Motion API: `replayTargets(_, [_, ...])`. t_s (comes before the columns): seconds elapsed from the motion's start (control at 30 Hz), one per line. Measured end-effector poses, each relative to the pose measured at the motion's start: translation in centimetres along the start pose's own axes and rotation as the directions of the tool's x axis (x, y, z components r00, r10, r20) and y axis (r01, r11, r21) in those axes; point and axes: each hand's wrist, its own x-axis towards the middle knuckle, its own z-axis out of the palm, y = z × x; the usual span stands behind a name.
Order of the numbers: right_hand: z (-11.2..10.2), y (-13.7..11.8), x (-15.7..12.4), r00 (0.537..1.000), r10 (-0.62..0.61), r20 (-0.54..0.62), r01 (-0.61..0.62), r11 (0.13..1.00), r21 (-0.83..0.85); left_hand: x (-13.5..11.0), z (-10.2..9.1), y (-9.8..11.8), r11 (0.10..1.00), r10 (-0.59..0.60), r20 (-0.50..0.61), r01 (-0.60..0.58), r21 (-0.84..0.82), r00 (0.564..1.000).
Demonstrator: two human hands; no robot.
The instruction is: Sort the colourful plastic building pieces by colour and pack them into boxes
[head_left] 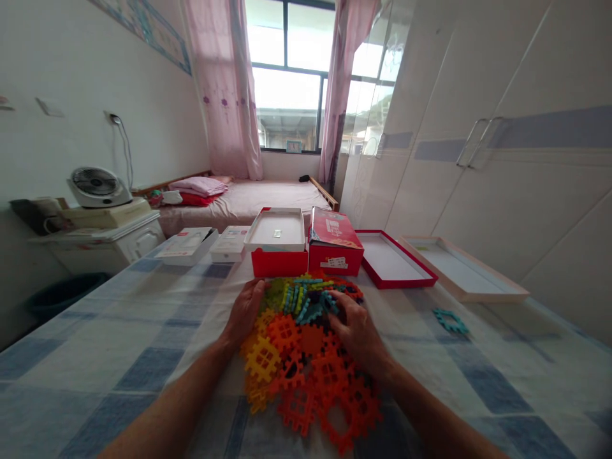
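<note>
Daylight is coming through a window (287, 76) with pink curtains (229, 95) at the far end of a bedroom, where a bed (272, 194) is lying below the sill and a white wardrobe (502, 159) is running along the right wall. A worktop (119, 344) covered in a blue-and-white checked cloth is filling the foreground.

A pile of plastic tiles (306, 363), orange, yellow, green and teal, is lying in the middle of the worktop, nearer the person than the boxes. The left hand (246, 312) is resting flat against the pile's left side, its fingers (253, 292) lying pressed together and stretched toward the far edge. The right hand (356, 331) is lying on the pile's right side, its fingers (340, 305) curling down over teal and dark tiles; whether they are pinching one cannot be told.

Along the far edge a red box (335, 245) is standing just beside an open red box (278, 248) with a white inside. Two white boxes (189, 245) are lying to their left, and a red lid (394, 258) and a pale tray (461, 271) to their right. A single teal tile (450, 320) is lying apart from the pile, toward the right edge.

A small fan (98, 186) is sitting on a white cabinet (119, 245) by the left wall.
</note>
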Motion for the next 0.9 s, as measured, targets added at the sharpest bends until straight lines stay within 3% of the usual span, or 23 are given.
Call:
replayTargets(0.17, [-1.6, 1.0, 0.5, 0.990, 0.089, -0.105, -0.069, 0.980, 0.187, 0.0, 0.0, -0.1, 1.000, 0.014, -0.008, -0.014, 0.014, 1.000])
replayTargets(0.3, [-2.2, 0.9, 0.6, 0.994, 0.065, 0.083, -0.093, 0.913, 0.397, 0.1, 0.0, -0.1, 1.000, 0.021, -0.003, -0.021, 0.020, 1.000])
replayTargets(0.37, [-1.9, 0.3, 0.5, 0.991, 0.006, 0.133, -0.050, 0.943, 0.329, 0.1, 0.0, -0.1, 1.000, 0.014, 0.001, -0.014, 0.024, 1.000])
replayTargets(0.47, [-1.2, -0.7, 0.2, 0.982, -0.146, 0.120, 0.131, 0.983, 0.126, 0.1, 0.0, 0.2, 0.999, 0.004, 0.008, -0.004, 0.035, 1.000])
replayTargets(0.6, [-0.3, -1.3, -0.1, 0.937, -0.302, 0.177, 0.318, 0.945, -0.071, 0.0, 0.0, 0.4, 0.999, 0.003, 0.009, -0.003, 0.040, 1.000])
replayTargets(0.73, [0.4, -0.9, 0.1, 0.947, -0.277, 0.161, 0.302, 0.941, -0.156, 0.0, 0.0, 0.4, 0.999, 0.011, 0.012, -0.012, 0.043, 1.000])
replayTargets(0.83, [0.1, -0.9, 0.3, 0.969, -0.232, 0.080, 0.234, 0.972, -0.025, 0.0, 0.0, 0.2, 0.999, 0.000, 0.025, -0.001, 0.044, 1.000])
replayTargets(0.9, [-0.8, -1.1, 0.5, 0.991, -0.130, 0.014, 0.130, 0.991, 0.037, 0.1, 0.0, 0.1, 0.999, -0.010, 0.024, 0.009, 0.049, 1.000])
